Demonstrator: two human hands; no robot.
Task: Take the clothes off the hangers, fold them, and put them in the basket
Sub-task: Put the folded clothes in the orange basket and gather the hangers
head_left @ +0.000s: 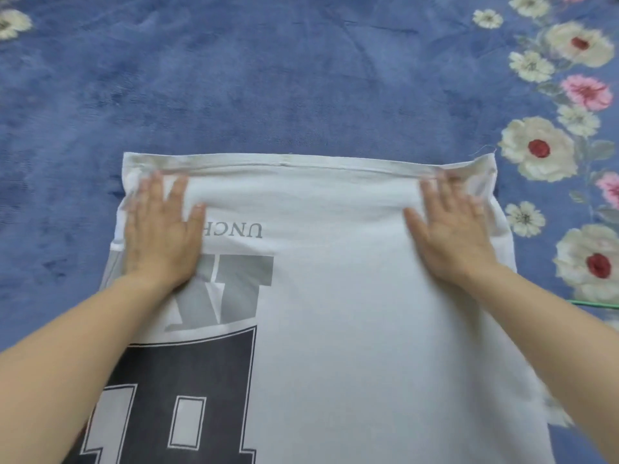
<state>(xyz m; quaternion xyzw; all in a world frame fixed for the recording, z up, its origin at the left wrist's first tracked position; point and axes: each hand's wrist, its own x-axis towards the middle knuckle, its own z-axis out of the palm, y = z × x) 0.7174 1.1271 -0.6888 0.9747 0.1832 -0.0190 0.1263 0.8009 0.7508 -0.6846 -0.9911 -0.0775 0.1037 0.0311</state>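
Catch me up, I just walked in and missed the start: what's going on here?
A person has a white T-shirt with a dark print spread flat on a blue flowered blanket. The left hand and right hand both press on it, fingers straight, near its far edge. The shirt is not yet folded into a bundle.

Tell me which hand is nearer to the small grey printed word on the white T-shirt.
Left. The left hand partly covers the grey printed word; the right hand lies well to its right.
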